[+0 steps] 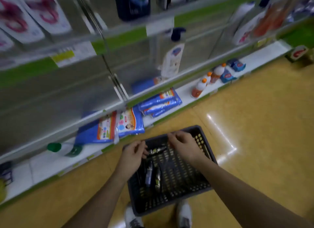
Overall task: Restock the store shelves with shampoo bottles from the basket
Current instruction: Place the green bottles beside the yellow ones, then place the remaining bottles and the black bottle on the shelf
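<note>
Head view: the basket [202, 142] stands on the floor [254, 125] before the shelves [51, 161], with dark shampoo bottles [149, 171] lying on its bottom. The left hand [132, 158] has its fingers curled at the end of the top bottle [156, 150] near the far wall; blur prevents confirming a closed grip. The right hand [185, 146] hovers over the basket, fingers loosely bent, nothing visible in them. Recommended: grasp the bottle round its body, not its tip, lift it clear of the rim, and steady it with the free hand.
</note>
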